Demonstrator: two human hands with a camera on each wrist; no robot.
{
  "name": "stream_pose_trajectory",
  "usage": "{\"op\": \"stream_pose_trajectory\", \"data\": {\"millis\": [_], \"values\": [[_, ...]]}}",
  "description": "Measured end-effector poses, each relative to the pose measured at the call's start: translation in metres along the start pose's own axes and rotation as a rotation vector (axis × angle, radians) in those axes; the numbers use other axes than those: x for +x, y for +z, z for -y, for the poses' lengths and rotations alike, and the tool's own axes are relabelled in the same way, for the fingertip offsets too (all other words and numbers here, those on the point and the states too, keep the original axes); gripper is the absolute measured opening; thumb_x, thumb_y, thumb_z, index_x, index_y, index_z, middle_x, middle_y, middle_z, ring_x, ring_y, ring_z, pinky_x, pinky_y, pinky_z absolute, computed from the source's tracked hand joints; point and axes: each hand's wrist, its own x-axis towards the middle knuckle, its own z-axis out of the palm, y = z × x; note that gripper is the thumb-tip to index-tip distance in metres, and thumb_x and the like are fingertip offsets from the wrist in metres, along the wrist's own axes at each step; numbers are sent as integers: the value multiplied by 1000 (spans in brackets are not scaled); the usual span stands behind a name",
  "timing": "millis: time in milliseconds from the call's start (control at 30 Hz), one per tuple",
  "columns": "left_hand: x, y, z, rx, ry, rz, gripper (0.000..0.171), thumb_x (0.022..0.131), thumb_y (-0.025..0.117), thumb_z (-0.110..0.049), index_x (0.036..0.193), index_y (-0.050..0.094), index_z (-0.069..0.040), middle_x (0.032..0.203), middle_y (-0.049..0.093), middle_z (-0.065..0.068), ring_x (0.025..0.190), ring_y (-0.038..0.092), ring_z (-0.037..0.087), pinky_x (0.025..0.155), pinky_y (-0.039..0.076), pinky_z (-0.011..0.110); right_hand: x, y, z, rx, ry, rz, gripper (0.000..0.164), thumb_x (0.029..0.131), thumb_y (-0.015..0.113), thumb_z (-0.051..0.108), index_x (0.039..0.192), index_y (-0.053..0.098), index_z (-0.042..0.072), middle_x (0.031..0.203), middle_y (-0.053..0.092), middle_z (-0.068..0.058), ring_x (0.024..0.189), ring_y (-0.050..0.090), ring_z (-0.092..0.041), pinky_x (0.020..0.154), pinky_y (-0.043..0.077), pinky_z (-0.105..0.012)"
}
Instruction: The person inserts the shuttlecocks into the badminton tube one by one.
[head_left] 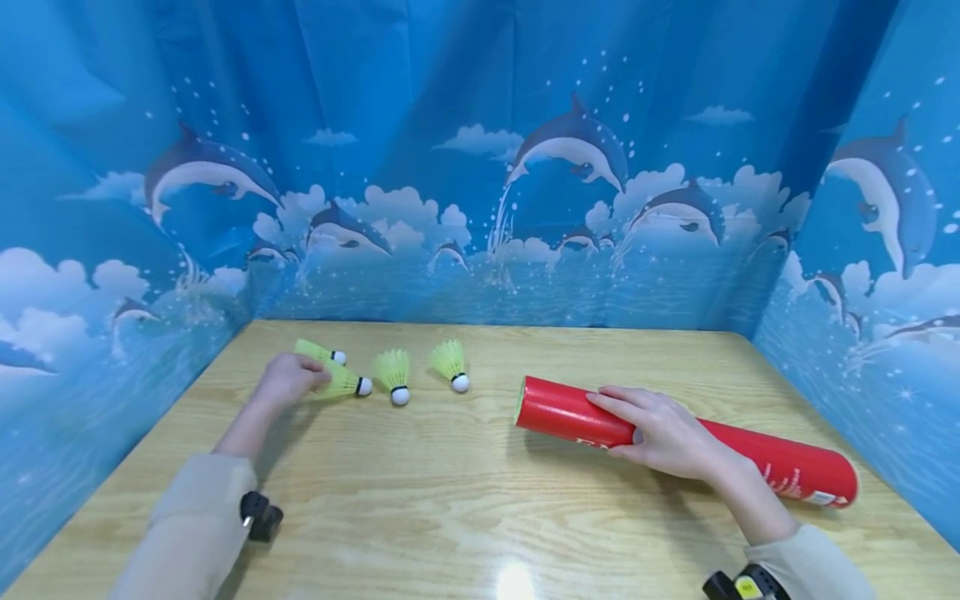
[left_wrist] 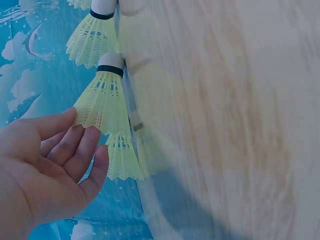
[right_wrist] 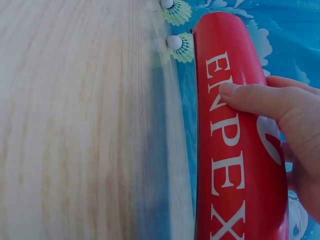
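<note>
left grip [head_left: 291,380] pinches yellow shuttlecock [head_left: 342,380] at its wide end, left rear of surface [head_left: 420,508]; right grip [head_left: 666,433] holds red tube [head_left: 562,412], right of centre; three other shuttlecocks [head_left: 392,368] near the first

Bright head view, glare on tabletop [head_left: 450,508], soft shadows, dimmer wrist views

Head view, clock positions about the centre of one wood-grain table [head_left: 450,517]: four yellow-green shuttlecocks [head_left: 392,367], between ten and eleven o'clock; one red cylindrical tube [head_left: 795,467], at three. Two hands: one left hand [head_left: 288,379], at ten; one right hand [head_left: 667,429], at three.
</note>
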Motion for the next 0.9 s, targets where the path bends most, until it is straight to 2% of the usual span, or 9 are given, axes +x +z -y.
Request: {"op": "stream_pose_trajectory", "data": {"millis": [100, 233, 333, 567, 633, 767, 900], "values": [[-1, 0, -2, 0, 30, -17, 30, 85, 59, -13, 103, 64, 12, 87, 65, 18, 85, 57, 32, 70, 48, 39, 0, 0, 0, 4, 1, 5, 79, 64, 85, 26, 134, 50, 17, 127, 54, -9, 106, 54, -27, 79, 49, -47], [-3, 0, -6, 17, 78, -53, 27, 83, 60, -13, 99, 67, 8, 78, 62, 11, 77, 53, 25, 64, 42, 32, 0, 0, -1, 8, -1, 5, 78, 65, 85, 26, 134, 50, 16, 127, 54, -10, 106, 54, -27, 79, 49, -46], [-4, 1, -10, 17, 101, -65, 29, 83, 60, -13, 103, 66, 8, 79, 63, 10, 76, 54, 22, 63, 42, 30, 0, 0, -1, 4, -6, -1, 78, 65, 85, 26, 134, 50, 16, 126, 54, -10, 105, 54, -27, 79, 50, -46], [-8, 4, -22, -76, 62, -32, 31, 84, 60, -13, 106, 64, 8, 78, 60, 8, 77, 51, 22, 63, 43, 30, 0, 0, 0, -4, -15, -11, 78, 64, 85, 26, 134, 51, 15, 126, 55, -11, 104, 55, -28, 78, 50, -46], [-9, 5, -26, -94, 61, -24, 34, 86, 60, -15, 110, 63, 9, 83, 62, 11, 81, 53, 23, 66, 44, 31, 0, 0, 0, -1, -11, -8, 79, 64, 85, 26, 134, 50, 15, 126, 54, -11, 104, 55, -28, 78, 50, -46], [-10, 7, -35, -115, 88, -11, 35, 87, 60, -16, 112, 62, 8, 92, 64, 14, 87, 55, 24, 71, 46, 33, 1, -1, 0, 4, -10, -7, 79, 65, 85, 26, 134, 50, 16, 126, 54, -11, 104, 55, -28, 78, 50, -47], [-11, 11, -46, -143, 105, 13, 32, 88, 60, -17, 111, 63, 6, 93, 64, 14, 86, 57, 24, 72, 48, 37, 1, 0, 0, 3, -16, -9, 78, 65, 85, 26, 134, 50, 16, 126, 54, -11, 104, 55, -28, 79, 50, -47]]}}
